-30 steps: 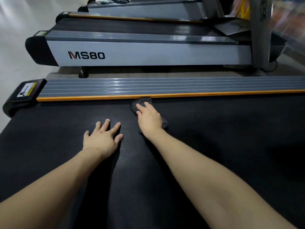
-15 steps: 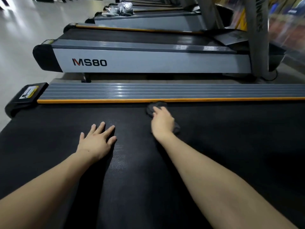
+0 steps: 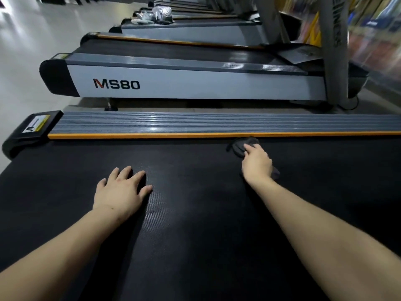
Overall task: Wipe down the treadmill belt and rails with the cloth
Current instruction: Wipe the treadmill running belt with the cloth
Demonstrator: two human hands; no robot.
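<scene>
The black treadmill belt [image 3: 195, 213] fills the lower part of the head view. Along its far side runs a grey ribbed rail [image 3: 217, 123] with an orange strip. My right hand [image 3: 257, 162] presses a dark cloth [image 3: 239, 146] flat onto the belt, right beside the orange strip, fingers stretched over it. Most of the cloth is hidden under the hand. My left hand [image 3: 121, 192] lies flat on the belt with its fingers spread, holding nothing.
A black end cap [image 3: 32, 127] with a yellow warning label closes the rail at the left. Beyond it stands a grey MS80 treadmill [image 3: 184, 83], then several more in a row. A grey upright post [image 3: 332, 51] rises at the right. Pale floor lies to the left.
My right hand has slid the cloth to the right along the belt's edge by the orange strip. The left hand has stayed flat on the belt.
</scene>
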